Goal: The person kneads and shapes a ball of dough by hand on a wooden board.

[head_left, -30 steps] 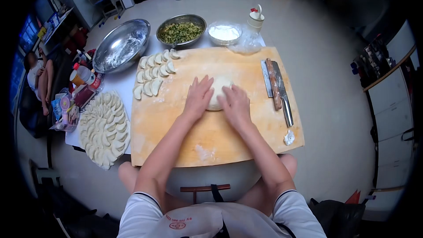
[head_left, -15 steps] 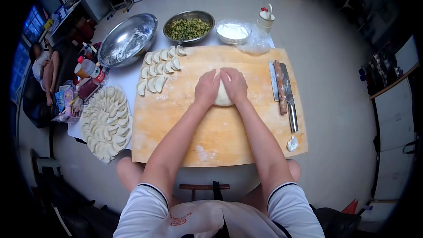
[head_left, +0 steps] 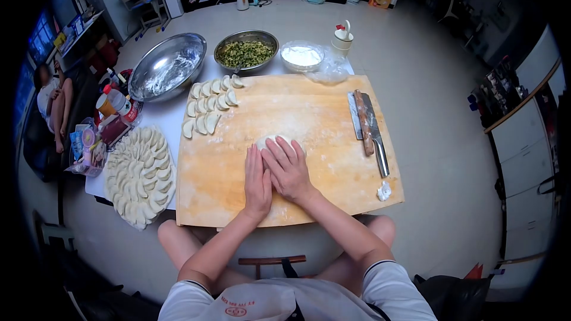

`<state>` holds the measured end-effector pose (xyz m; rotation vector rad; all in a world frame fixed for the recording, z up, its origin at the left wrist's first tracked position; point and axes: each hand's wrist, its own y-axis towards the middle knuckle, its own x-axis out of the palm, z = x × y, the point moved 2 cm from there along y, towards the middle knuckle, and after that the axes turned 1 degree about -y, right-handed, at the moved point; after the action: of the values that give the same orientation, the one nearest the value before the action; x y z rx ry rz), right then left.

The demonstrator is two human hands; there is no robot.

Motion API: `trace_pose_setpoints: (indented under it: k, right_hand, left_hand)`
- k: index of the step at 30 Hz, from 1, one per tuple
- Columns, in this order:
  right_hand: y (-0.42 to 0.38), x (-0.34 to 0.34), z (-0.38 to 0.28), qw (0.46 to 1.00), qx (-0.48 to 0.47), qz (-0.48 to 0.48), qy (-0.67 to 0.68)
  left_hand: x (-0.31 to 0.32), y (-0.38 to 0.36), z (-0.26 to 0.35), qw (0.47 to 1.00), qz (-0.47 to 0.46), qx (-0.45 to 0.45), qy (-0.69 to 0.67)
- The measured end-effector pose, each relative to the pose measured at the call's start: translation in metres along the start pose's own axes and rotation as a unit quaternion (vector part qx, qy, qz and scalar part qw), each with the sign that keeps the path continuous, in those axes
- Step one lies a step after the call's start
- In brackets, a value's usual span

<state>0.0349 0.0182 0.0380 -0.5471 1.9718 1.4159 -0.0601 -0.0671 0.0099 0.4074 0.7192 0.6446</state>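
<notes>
A smooth pale lump of dough lies on the floured wooden board, mostly covered by my hands. On top of it rests my right hand, palm down with the fingers stretched out and slightly spread. Against the dough's left side is my left hand, its fingers straight and side by side, its thumb near my right hand. Several shaped dumplings stand in rows at the board's upper left. A rolling pin and a cleaver lie along the right side.
Beyond the board stand a large floured metal bowl, a bowl of green filling and a bowl of flour. To the left, a round tray full of dumplings sits by bottles. A seated person is farther left.
Both hands have moved nearer to me with the dough. My right hand has gone from cupping its side to lying on top. The camera view has shifted slightly.
</notes>
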Motion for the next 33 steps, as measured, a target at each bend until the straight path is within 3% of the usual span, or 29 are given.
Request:
trace_pose_setpoints:
  k: [2, 5, 8, 13, 20, 22, 24, 27, 30, 31, 33]
  right_hand:
    - [0.017, 0.007, 0.018, 0.999, 0.029, -0.013, -0.026]
    - [0.035, 0.056, 0.083, 0.976, 0.211, -0.013, 0.052]
    - [0.064, 0.066, 0.119, 0.943, 0.312, -0.081, 0.081]
    - [0.078, 0.073, 0.133, 0.938, 0.329, -0.101, 0.047]
    - [0.030, 0.045, 0.070, 0.959, 0.281, -0.039, 0.009]
    - [0.012, 0.028, 0.044, 0.946, 0.317, -0.073, 0.008]
    - [-0.005, 0.013, 0.019, 0.936, 0.344, -0.072, -0.013]
    - [-0.002, -0.037, 0.002, 0.891, 0.380, -0.234, 0.079]
    - [0.028, -0.062, 0.004, 0.866, 0.413, -0.281, 0.030]
    - [0.015, -0.042, 0.018, 0.943, 0.301, -0.138, -0.035]
    - [0.004, 0.022, 0.062, 0.962, 0.254, -0.075, 0.060]
  left_hand:
    - [0.013, 0.021, -0.016, 1.000, 0.004, 0.010, 0.015]
    - [0.046, 0.079, -0.053, 0.999, -0.028, -0.038, 0.019]
    - [0.067, 0.131, -0.078, 0.997, -0.051, -0.052, 0.039]
    - [0.066, 0.166, -0.093, 0.982, -0.176, -0.070, 0.026]
    - [0.031, 0.098, -0.061, 0.992, -0.105, -0.061, -0.015]
    - [0.015, 0.072, -0.047, 0.993, -0.107, -0.042, -0.007]
    - [0.004, 0.036, -0.030, 0.992, -0.083, -0.077, 0.050]
    - [0.002, 0.002, -0.005, 0.986, -0.096, -0.132, 0.035]
    - [0.024, -0.003, 0.004, 0.988, -0.080, -0.132, 0.030]
    - [0.034, 0.004, 0.003, 0.991, -0.048, -0.122, 0.041]
    - [0.050, 0.025, -0.011, 0.996, -0.008, -0.078, 0.052]
